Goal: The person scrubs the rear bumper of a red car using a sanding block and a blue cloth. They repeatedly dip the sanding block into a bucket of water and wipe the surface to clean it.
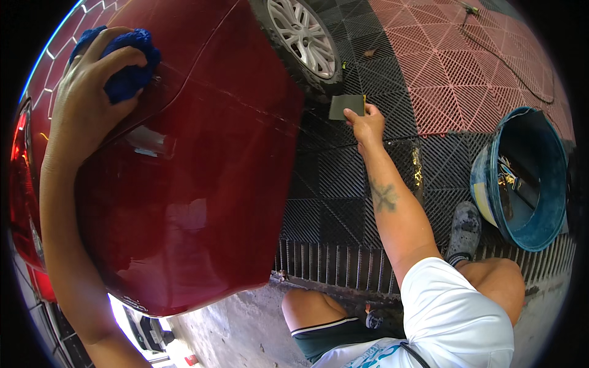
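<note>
My left hand (89, 87) grips a bunched blue cloth (131, 69) against the red car's rear corner, above the bumper (193, 202). Pale scratch-like lines run across the red paint, to the right of the cloth. My right hand (368, 122) is held out over the floor, apart from the car and close to the rear tyre. Between its thumb and fingers is a grey-green sheet of sandpaper (345, 106), with a strip of yellow showing at its right edge. What backs the sheet is mostly hidden.
A blue bucket (534, 225) with water and dark pieces in it stands to my right, by my shoe (464, 230). Alloy wheel (303, 39) lies ahead. Black and pink grid tiles (460, 78) cover the floor, with a hose (511, 64) across them. A metal drain grate (336, 267) runs below.
</note>
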Available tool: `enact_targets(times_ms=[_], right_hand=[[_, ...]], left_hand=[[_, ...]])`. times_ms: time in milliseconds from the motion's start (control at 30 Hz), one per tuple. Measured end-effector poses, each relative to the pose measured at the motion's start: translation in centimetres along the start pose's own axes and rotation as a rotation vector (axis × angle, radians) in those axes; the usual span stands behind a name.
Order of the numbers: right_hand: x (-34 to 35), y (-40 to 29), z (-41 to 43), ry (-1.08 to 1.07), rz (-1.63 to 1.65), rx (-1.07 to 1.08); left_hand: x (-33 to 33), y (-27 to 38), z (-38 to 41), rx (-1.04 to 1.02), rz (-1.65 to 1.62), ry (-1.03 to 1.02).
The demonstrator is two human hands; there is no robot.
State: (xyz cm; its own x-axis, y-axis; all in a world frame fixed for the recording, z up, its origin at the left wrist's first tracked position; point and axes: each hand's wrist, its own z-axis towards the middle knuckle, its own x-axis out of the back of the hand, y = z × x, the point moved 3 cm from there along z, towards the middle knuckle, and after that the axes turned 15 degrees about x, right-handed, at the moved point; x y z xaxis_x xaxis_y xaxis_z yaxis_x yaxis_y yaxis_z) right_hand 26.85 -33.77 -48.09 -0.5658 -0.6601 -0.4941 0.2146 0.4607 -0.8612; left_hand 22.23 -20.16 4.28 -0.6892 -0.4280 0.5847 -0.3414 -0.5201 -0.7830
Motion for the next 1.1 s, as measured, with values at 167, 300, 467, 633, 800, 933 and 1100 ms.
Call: enact_targets(times_ms=[167, 300, 467, 633, 800, 933, 1100], right_hand=[[-2.3, -1.5, -2.0, 0.064, 0.257, -0.109], [-5.5, -1.9, -3.4, 0.029, 0.311, -0.118], [-9.4, -0.6, -4.2, -0.036, -0.116, 0.313], [-12.7, -3.1, -9.0, -0.258, -0.291, 0.492], [-11.9, -3.2, -18.4, -0.443, -0.373, 0.455], [-13.9, -2.4, -8.8, -0.303, -0.283, 0.505], [-13.5, -0.3, -9.0, -0.347, -0.238, 0.538]], left_hand=[[0.2, -0.2, -0.3, -0.003, 0.01, -0.009], [0.1, -0.1, -0.3, -0.004, 0.03, 0.009], [0.3, 0.3, 0.3, -0.029, 0.026, 0.03], [0.2, 0.7, 0.0, -0.011, -0.009, 0.02], [0.5, -0.3, -0.4, -0.025, -0.022, 0.013], [0.3, -0.2, 0.0, 0.001, 0.006, 0.013], [0.0, -0.5, -0.3, 0.019, -0.003, 0.001]])
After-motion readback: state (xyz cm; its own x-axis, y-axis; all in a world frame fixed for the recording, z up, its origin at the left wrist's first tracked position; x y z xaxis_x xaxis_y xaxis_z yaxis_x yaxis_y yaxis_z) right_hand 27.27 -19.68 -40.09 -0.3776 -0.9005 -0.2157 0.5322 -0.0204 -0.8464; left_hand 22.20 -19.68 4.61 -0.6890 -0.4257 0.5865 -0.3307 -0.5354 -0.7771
